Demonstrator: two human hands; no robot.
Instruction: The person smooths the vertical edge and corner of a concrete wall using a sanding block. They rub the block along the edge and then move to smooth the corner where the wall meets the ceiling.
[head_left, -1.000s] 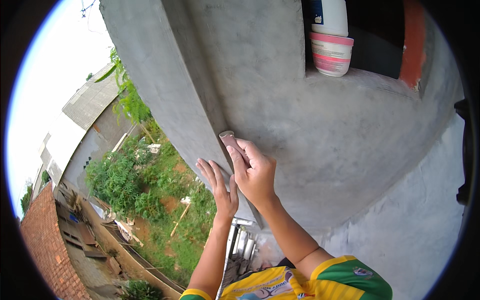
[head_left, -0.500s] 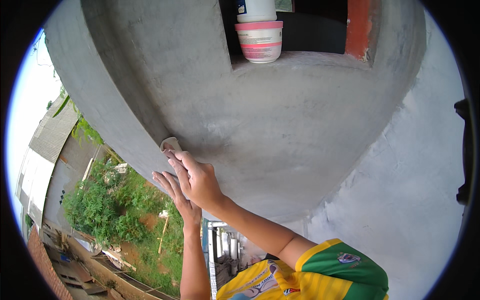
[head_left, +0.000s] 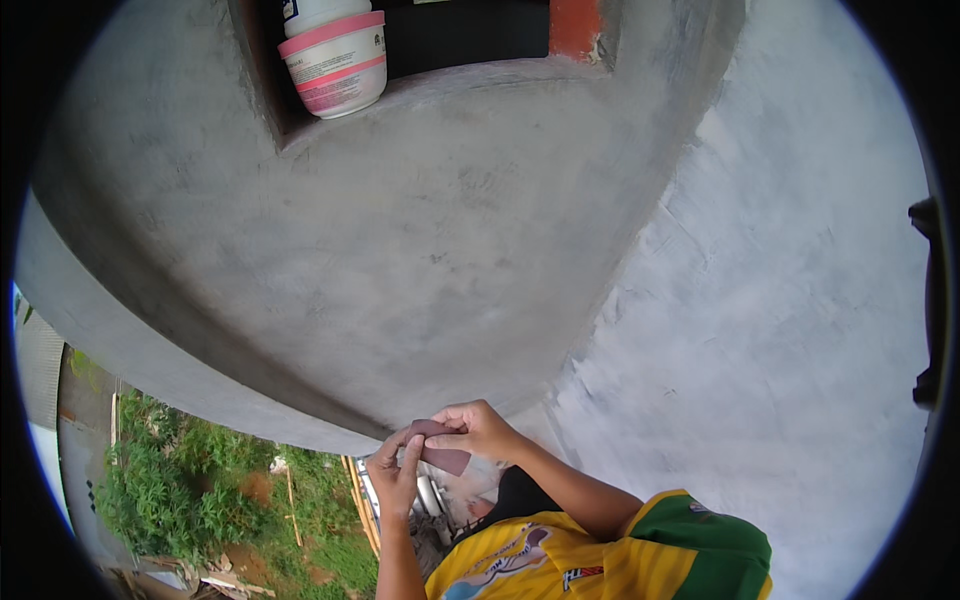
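A small brownish-red sheet of sandpaper [head_left: 447, 459] is held between both hands, in front of my body and close to the bottom of the grey wall [head_left: 430, 240]. The thumb and fingers of my left hand [head_left: 394, 474] pinch its left side. My right hand [head_left: 476, 428] grips its upper right edge, thumb on the face turned toward me. A lower corner of the sheet sticks out free below the right thumb. The fingers behind the sheet are partly hidden.
A white tub with pink bands [head_left: 337, 70] stands on the ledge of the wall opening, with another white container [head_left: 318, 12] on top. A whitish plastered wall [head_left: 740, 350] rises at the right. Beyond the raised wall edge [head_left: 200, 375] at the left lie green bushes [head_left: 180, 470].
My hands have left the wall's left corner and come down toward my body. The sandpaper, pressed on the wall before, is now held flat between both hands. My view has swung right.
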